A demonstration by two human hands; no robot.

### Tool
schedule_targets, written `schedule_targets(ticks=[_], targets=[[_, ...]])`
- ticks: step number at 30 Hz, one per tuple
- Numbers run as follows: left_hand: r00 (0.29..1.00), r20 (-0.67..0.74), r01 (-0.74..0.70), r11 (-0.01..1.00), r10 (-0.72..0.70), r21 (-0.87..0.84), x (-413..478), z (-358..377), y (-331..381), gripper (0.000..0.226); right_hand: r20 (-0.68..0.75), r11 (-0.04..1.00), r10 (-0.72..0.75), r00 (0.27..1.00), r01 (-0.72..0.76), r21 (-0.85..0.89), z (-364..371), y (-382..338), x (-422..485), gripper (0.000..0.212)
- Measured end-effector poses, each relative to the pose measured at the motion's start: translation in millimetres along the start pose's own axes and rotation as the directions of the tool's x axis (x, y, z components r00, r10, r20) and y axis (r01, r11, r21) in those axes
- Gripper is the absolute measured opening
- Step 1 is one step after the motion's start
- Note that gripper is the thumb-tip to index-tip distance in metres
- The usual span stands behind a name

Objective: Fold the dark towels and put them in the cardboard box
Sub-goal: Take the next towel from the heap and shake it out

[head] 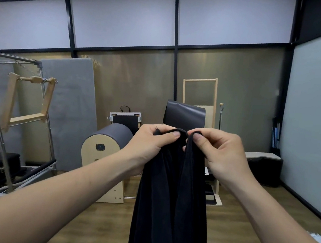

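1. Both bare forearms reach forward from the lower corners and converge, so the left hand (151, 143) and the right hand (219, 153) are raised side by side with their thumbs almost meeting.
2. The left hand's fingers are curled inward. Its thumb (171, 136) lies across the top and presses the upper edge of the dark towel (171, 201) against the curled fingers in a pinch.
3. The right hand mirrors this. Its thumb (199, 140) points toward the left hand and clamps the cloth against its bent forefinger, while the other fingers are folded loosely behind.
4. The towel is in the air, held only by these two pinches. Its top edge is bunched at the fingertips, with a short hump of cloth bridging the gap between the thumbs.
5. Below the fingers the towel hangs straight down in two long drapes, one under each hand. Its long axis is vertical, and its lower end runs out of the bottom of the view.
6. Beyond the left hand's knuckles stands a padded barrel (112, 136) on a wooden floor (232, 237), and farther left of those fingers is a metal frame (6, 125).
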State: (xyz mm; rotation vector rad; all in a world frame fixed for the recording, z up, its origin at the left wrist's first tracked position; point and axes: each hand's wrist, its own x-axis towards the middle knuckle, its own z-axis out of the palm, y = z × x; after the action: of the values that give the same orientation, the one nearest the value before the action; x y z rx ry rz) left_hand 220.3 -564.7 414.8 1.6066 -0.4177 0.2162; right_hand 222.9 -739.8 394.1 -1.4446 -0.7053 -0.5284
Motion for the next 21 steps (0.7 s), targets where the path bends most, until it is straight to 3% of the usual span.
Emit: schedule_targets(ticks=[5,11,14,17,19,21], targets=[[0.998,-0.037,0.042,0.993,-0.046,-0.11,0.8,9.6,-2.2,0.018,0.012,0.988,-0.096,0.995,0.097,-0.121,3.7,3.5,-2.8,0.023],[0.988,0.064,0.153,0.969,-0.143,-0.195,3.2,23.2,-1.4,0.025,-0.361,0.996,-0.087,0.929,0.073,-0.051,26.9,22.6,-5.2,0.014],[0.982,0.136,0.158,0.971,-0.135,-0.179,3.4,23.0,1.1,0.03,-0.431,0.992,-0.088,0.898,0.038,-0.123,29.0,22.0,-0.1,0.013],[0.986,0.133,0.113,0.987,-0.098,-0.113,6.1,14.4,2.5,0.028,-0.267,0.99,0.006,0.964,-0.042,-0.131,29.7,25.9,11.1,0.008],[0.997,0.079,0.017,0.992,-0.027,0.127,13.6,-7.4,3.9,0.021,-0.028,0.92,0.019,0.999,-0.029,-0.392,19.4,30.9,23.3,0.007],[0.998,0.029,-0.06,0.88,0.052,0.472,20.3,-47.3,5.0,0.011,0.081,0.709,0.096,0.992,-0.011,-0.705,-9.0,41.5,45.1,0.015]])
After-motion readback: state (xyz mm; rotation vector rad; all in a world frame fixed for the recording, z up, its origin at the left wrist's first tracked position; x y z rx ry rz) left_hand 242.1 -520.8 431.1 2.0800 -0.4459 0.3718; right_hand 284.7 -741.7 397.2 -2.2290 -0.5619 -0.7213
